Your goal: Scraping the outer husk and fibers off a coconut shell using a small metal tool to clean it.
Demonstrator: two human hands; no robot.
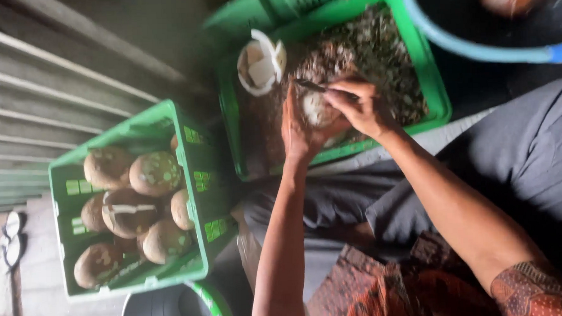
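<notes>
My left hand cups a round, partly peeled coconut with white flesh showing. Pressed against the coconut's top is a dark-bladed knife, gripped by my right hand. Both hands are over a green plastic crate filled with brown and white peel shavings. Some white coconut pieces lie at the crate's left end.
A second green crate at the left holds several brown, speckled coconuts. A dark tub with a blue rim is at the top right. A round basin sits at the bottom, and sandals lie on the floor at far left.
</notes>
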